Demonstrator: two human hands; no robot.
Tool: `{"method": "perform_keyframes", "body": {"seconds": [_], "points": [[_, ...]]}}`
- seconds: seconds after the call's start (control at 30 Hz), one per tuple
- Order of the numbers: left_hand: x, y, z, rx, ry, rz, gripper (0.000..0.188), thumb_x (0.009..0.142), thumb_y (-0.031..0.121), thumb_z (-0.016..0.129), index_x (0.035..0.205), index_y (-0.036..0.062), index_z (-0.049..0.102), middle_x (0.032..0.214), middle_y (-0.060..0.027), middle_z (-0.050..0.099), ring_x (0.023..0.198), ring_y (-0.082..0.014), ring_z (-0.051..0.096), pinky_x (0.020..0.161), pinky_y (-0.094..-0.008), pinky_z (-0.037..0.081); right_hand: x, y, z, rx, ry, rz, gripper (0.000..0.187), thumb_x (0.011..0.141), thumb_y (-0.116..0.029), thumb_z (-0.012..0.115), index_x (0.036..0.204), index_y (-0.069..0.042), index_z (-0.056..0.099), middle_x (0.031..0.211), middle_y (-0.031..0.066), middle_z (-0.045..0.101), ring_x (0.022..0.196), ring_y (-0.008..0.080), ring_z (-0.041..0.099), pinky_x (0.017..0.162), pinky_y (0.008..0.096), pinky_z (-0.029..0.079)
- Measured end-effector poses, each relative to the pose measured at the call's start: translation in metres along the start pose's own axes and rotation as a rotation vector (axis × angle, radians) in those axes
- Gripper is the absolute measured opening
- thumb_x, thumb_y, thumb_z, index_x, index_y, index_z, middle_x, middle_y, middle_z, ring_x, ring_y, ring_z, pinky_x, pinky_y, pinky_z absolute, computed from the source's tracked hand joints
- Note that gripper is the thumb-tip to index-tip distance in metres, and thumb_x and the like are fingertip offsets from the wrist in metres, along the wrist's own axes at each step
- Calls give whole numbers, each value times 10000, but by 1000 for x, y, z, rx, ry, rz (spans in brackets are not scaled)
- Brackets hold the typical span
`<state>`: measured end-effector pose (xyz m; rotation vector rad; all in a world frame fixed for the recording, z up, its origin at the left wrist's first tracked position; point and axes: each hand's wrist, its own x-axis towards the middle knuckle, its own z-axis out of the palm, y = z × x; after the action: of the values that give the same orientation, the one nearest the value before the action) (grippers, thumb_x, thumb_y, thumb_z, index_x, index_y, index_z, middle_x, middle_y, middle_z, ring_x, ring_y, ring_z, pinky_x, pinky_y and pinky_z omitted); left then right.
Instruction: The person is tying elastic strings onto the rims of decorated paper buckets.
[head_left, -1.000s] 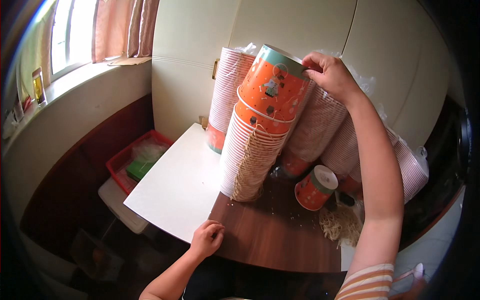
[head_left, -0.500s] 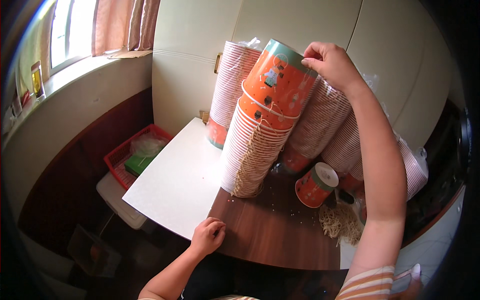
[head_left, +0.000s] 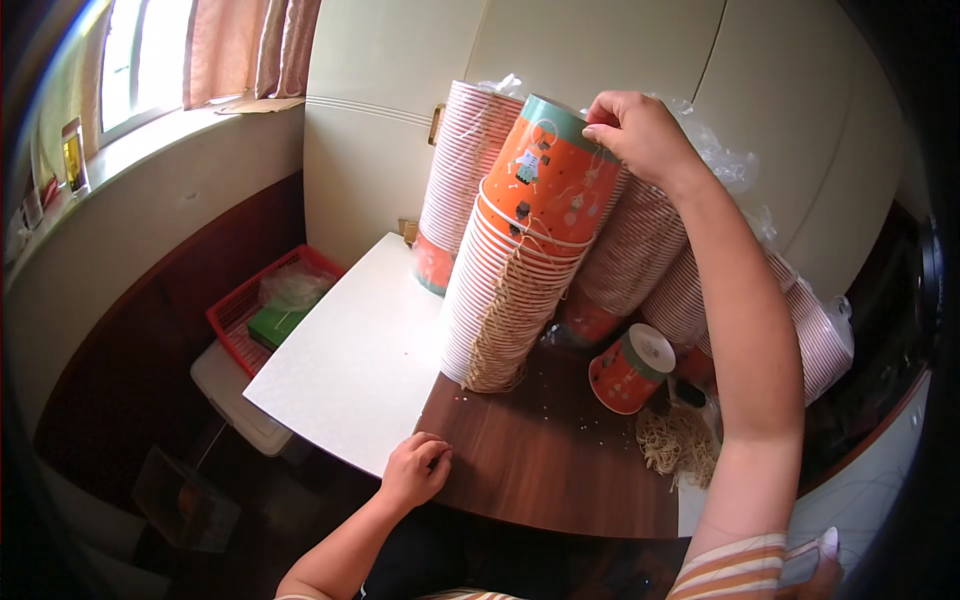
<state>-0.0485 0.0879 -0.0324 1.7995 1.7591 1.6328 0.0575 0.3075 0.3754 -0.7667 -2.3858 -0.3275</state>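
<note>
One orange bucket (head_left: 560, 165), upside down with its teal band uppermost, sits at the top of one tall bucket stack (head_left: 475, 310) of white-rimmed buckets, too closely nested to count. The right hand (head_left: 645, 140) has a pinching grip on its upper edge, thumb and fingers closed on the teal band; the left hand (head_left: 415, 470) lies loosely curled at the near edge of the brown tabletop (head_left: 560, 470), and whether it has hold of anything I cannot tell. One lone bucket (head_left: 625, 375), also inverted, stands to the right, just beside one heap of string (head_left: 675, 442); more string strands (head_left: 492, 340) hang down the tall stack's side. Compared with half a second ago, the top bucket sits lower, its rim now close above the next one, and the right hand has come down and a little leftward with it, while the left hand keeps its place. Behind stands one wrapped stack (head_left: 460, 180) on the left and at least three wrapped stacks (head_left: 640, 235) on the right, partly hidden by the tall stack and the right forearm. Beyond the white surface (head_left: 340, 340), on the left, are one red basket (head_left: 235, 340) holding a green box (head_left: 275, 325) and clear plastic (head_left: 290, 285), and one white box (head_left: 235, 400) below it.
</note>
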Motion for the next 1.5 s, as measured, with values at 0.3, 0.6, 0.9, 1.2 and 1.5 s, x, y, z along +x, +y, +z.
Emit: {"method": "perform_keyframes", "body": {"seconds": [0.3,0.6,0.9,1.2,1.5], "points": [[0,-1,1,12,3,4,66,758,60,661,819,35,662,842,-116,639,762,-291,636,663,-355,522,-4,-2,6,1,4,13,157,793,-165,672,879,-36,647,799,124,669,750,260,643,706,366,502],[-1,0,2,29,4,21,62,756,54,661,813,35,648,840,-115,638,764,-292,633,664,-361,519,-8,-9,10,-39,9,35,153,803,-169,653,903,-53,654,820,125,671,781,288,643,728,383,503],[-1,0,4,47,6,25,64,744,56,664,804,42,647,833,-105,636,757,-292,627,664,-365,513,-15,-7,17,-97,83,-21,162,813,-178,640,901,-43,634,774,126,657,718,269,634,682,360,494],[-1,-1,4,63,11,29,69,736,59,665,802,49,648,821,-94,633,746,-291,619,661,-368,505,-20,-7,18,-107,116,11,160,825,-210,634,900,-69,636,774,112,662,727,270,639,680,365,497],[-1,-1,4,58,6,20,69,736,60,666,800,48,647,818,-95,632,740,-291,619,659,-368,506,-21,-1,16,-14,122,-27,148,824,-216,630,889,-84,653,800,104,680,772,285,654,723,389,510]]}}
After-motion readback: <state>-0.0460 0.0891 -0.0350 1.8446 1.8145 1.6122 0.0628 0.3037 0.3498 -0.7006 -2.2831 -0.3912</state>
